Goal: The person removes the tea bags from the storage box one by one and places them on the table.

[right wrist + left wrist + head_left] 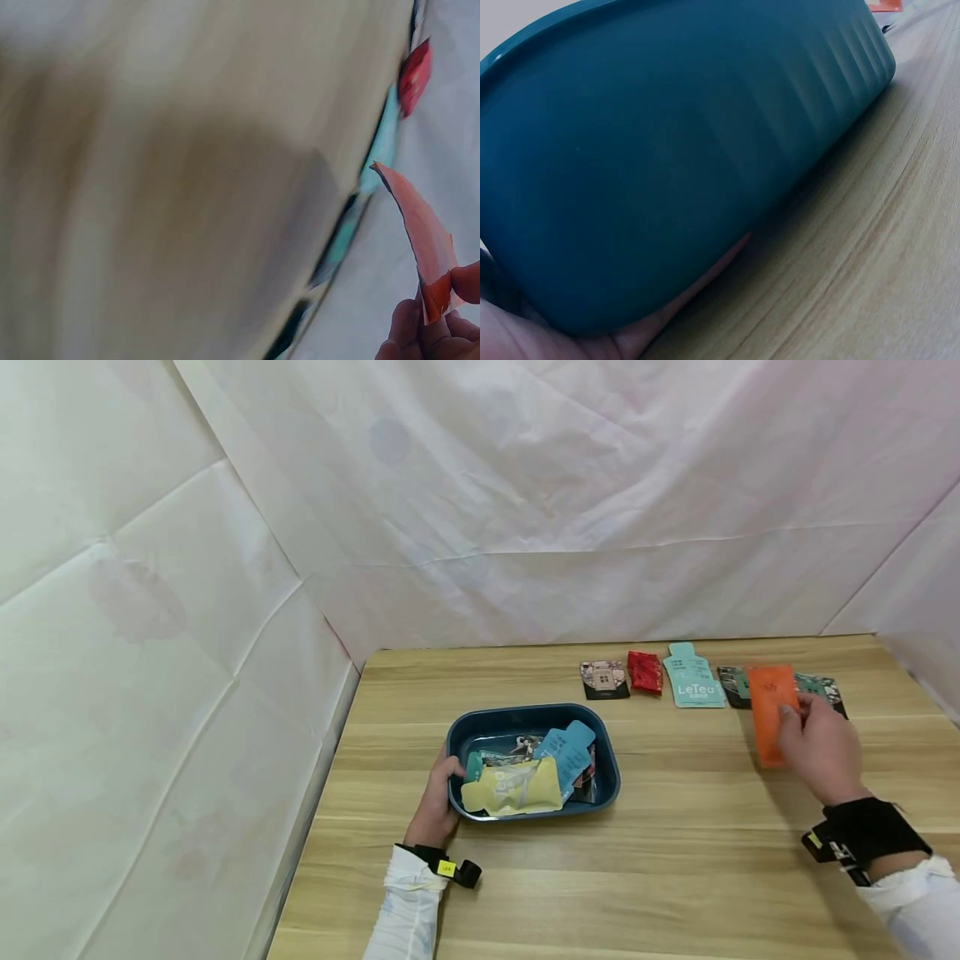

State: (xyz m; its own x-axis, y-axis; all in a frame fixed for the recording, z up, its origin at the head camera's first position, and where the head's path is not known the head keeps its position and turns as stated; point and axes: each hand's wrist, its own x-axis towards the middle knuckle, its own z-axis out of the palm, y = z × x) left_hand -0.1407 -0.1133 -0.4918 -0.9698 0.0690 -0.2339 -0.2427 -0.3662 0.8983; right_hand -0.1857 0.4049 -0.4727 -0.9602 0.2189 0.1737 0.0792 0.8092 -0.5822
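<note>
My left hand [437, 799] grips the left end of a dark blue plastic tray [667, 165], thumb over the rim and fingers beneath, as the left wrist view shows. Inside lie a yellow sachet [513, 787], a light blue bottle-shaped sachet [567, 752] and other packets partly covered by them. Off to the right, my right hand [825, 750] pinches an orange sachet [768, 714] by its edge between thumb and fingers. In the right wrist view the orange sachet [420, 225] looks bent and stands above the table. It hides part of a dark green patterned packet [821, 687].
Along the back of the wooden table [600, 893] lie a small black-and-pink packet [604, 680], a red packet [645, 673] and a mint bottle-shaped sachet [693, 677]. White cloth [525, 527] hangs behind the table and along its sides.
</note>
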